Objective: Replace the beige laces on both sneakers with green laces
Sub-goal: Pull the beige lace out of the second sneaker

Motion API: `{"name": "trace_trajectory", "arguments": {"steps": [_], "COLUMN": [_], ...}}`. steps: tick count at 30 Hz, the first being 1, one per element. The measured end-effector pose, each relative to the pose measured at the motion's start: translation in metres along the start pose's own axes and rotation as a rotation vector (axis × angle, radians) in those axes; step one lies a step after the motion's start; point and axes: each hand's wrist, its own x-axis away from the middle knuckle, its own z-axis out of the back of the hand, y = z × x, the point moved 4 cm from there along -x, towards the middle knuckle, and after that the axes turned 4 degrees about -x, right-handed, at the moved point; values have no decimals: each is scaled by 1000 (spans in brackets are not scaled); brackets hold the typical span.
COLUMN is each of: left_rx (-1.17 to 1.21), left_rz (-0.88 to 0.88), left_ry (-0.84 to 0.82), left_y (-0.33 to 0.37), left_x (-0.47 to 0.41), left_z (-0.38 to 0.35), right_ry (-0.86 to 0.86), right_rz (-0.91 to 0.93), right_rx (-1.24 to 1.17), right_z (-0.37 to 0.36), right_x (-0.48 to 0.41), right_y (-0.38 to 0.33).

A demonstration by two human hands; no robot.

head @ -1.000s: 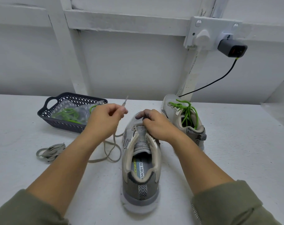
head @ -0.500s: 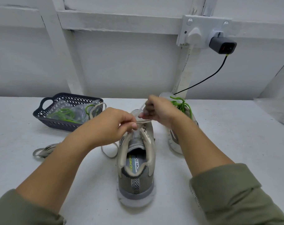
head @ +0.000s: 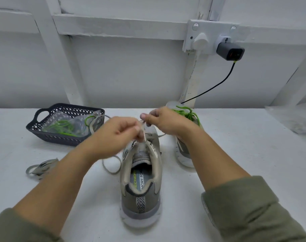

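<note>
Near sneaker: the near sneaker (head: 141,203) stands heel-first to us on the table (head: 236,145), upright, tongue slack and collar open. It's light and its mesh upper gives, so I judge it will skid or tip if the lace is tugged sideways.
Beige lace: the beige lace (head: 113,172) is mostly out of this shoe. One loop lies on the table just left of it, and a short run is strung between the two hands over the toe end. It's flat, soft and limp, and likely to drag in the eyelets.
Left hand: the left hand (head: 117,135) has its fingers curled, tips pinching the beige lace just above the eyelets.
Right hand: the right hand (head: 166,122) is above the toe, thumb and finger nipped on the same lace. How much lace it holds, I cannot tell.
Where to grip: best close to the eyelet, drawing straight along the hole, with a finger steadying the upper.
Bundle: a beige bundle (head: 41,167) lies on the table to the left, apart from the shoe.
Far sneaker: the far sneaker (head: 182,154) sits behind the right forearm, its green lace (head: 190,115) loose on top. I judge that one done.
Basket: the basket (head: 58,137) is at far left, holding a clear bag (head: 75,123) with the spare green lace (head: 61,127). That lace is a thin round cord, slippery against plastic. Take it by its stiff tip.
</note>
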Motion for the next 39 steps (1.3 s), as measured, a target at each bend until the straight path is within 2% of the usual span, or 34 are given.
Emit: {"name": "trace_trajectory", "arguments": {"steps": [1, 2, 4, 5, 7, 9, 11, 12, 13, 14, 16, 17, 19, 20, 22, 23, 24, 25, 26, 27, 28, 29, 31, 34, 35, 36, 37, 39], "left_rx": [-358, -595, -847, -915, -806, -396, 50, 134, 109, -37, -500, -700, -913, -953, -915, -804, -594, -274, 84, 346, 478, 472, 155, -480, -631, -684, -615, -188], "left_rz": [-44, -100, -186, -203, -127, -30, -60, -106, -158, -205, -261, -247, -162, -129, -64, -35, -13, -6, -39, -102, -162, -192, -168, -182, -164, -119, -62, -28], "left_ry": [3, 22, 97, 177, 382, 533, 460, 368, 266, 171, 30, -3, -41, -13, 103, 184, 249, 274, 244, 184, 92, 11, -81, -29, 15, 52, 86, 188], "left_y": [-7, -8, -18, -25, -31, -26, -6, 4, 12, 17, 5, -6, -25, -32, -41, -41, -38, -31, -21, -12, -4, 2, 4, -6, -10, -18, -22, -22], "left_x": [0, -2, -9, -11, -11, -6, -1, 3, 7, 9, 13, 11, 3, -2, -8, -9, -8, -5, -3, 1, 5, 8, 14, 12, 9, 6, 1, -5], "left_z": [-4, -7, -5, 1, 17, 26, 16, 9, 3, -3, -12, -13, -8, -2, 14, 21, 25, 23, 19, 14, 5, -1, -11, -12, -8, -2, 5, 14], "right_ry": [46, 98, 146, 104, -119, -296, -278, -226, -156, -77, 55, 116, 187, 154, -80, -215, -309, -338, -308, -246, -169, -95, 33, 192, 188, 122, -3, -284], "right_rz": [-2, 14, 119, 195, 277, 241, 162, 121, 83, 59, 36, 47, 137, 201, 279, 268, 235, 193, 150, 108, 76, 63, 59, 125, 176, 234, 271, 252], "right_rx": [-17, -57, -263, -374, -432, -191, 72, 126, 142, 127, 38, -15, -145, -210, -258, -234, -170, -86, -15, 25, 43, 44, -3, -167, -225, -260, -279, -287], "right_z": [4, 8, 17, 19, 15, 1, -6, -6, -3, 1, 11, 15, 22, 23, 17, 10, 3, -2, -5, -5, -3, 1, 11, 25, 27, 27, 22, 7], "right_x": [-2, -4, -2, 1, 13, 20, 14, 9, 4, 0, -7, -8, -4, 2, 15, 21, 24, 23, 19, 14, 9, 5, -2, -4, 0, 5, 12, 25], "right_y": [-6, -15, -34, -41, -44, -34, -19, -13, -10, -9, -14, -20, -37, -45, -49, -44, -35, -25, -16, -9, -5, -4, -6, -23, -32, -39, -44, -42]}}
